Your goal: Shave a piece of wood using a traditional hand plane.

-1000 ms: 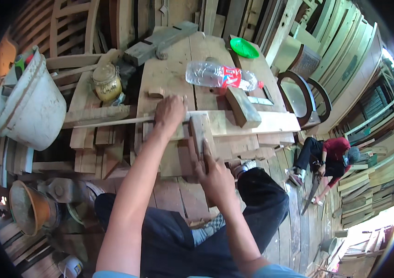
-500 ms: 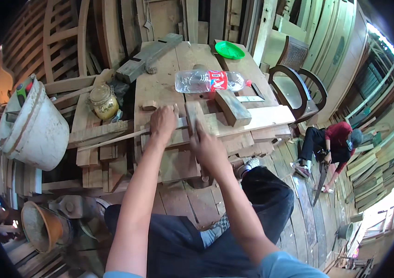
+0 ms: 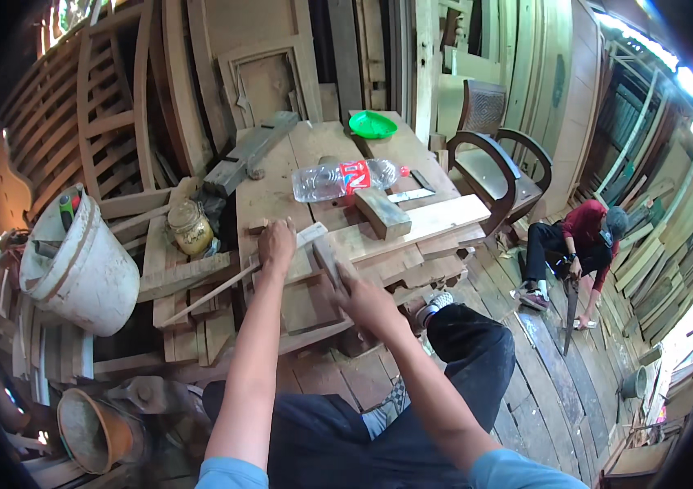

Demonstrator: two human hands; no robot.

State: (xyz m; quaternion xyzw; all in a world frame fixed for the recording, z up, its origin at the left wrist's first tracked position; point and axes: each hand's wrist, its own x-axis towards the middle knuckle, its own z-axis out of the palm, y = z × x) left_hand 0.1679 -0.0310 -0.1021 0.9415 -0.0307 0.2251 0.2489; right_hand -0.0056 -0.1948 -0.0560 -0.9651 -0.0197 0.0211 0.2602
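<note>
My left hand (image 3: 277, 244) is closed around a thin wooden strip (image 3: 214, 295). The strip's light, wider end pokes out to the right of the fingers, and its long part slants down to the lower left. My right hand (image 3: 361, 303) grips a flat wooden bar (image 3: 330, 259), slightly smeared by motion, just right of that light end. Both hands are over the near part of a plank worktable (image 3: 281, 175). Beyond the right hand, a thick wooden block (image 3: 382, 213) rests across a pale board (image 3: 448, 218).
A clear bottle with a red label (image 3: 322, 181), a try square (image 3: 412, 196) and a green dish (image 3: 372, 125) lie on the table. At left are a glass jar (image 3: 190, 228) and a white bucket (image 3: 90, 265). A co-worker (image 3: 583, 248) with a handsaw (image 3: 570, 316) crouches at right.
The view has shifted, so the table sits lower and further left. The wooden bar in my right hand has tilted and moved off the strip's end, which now shows.
</note>
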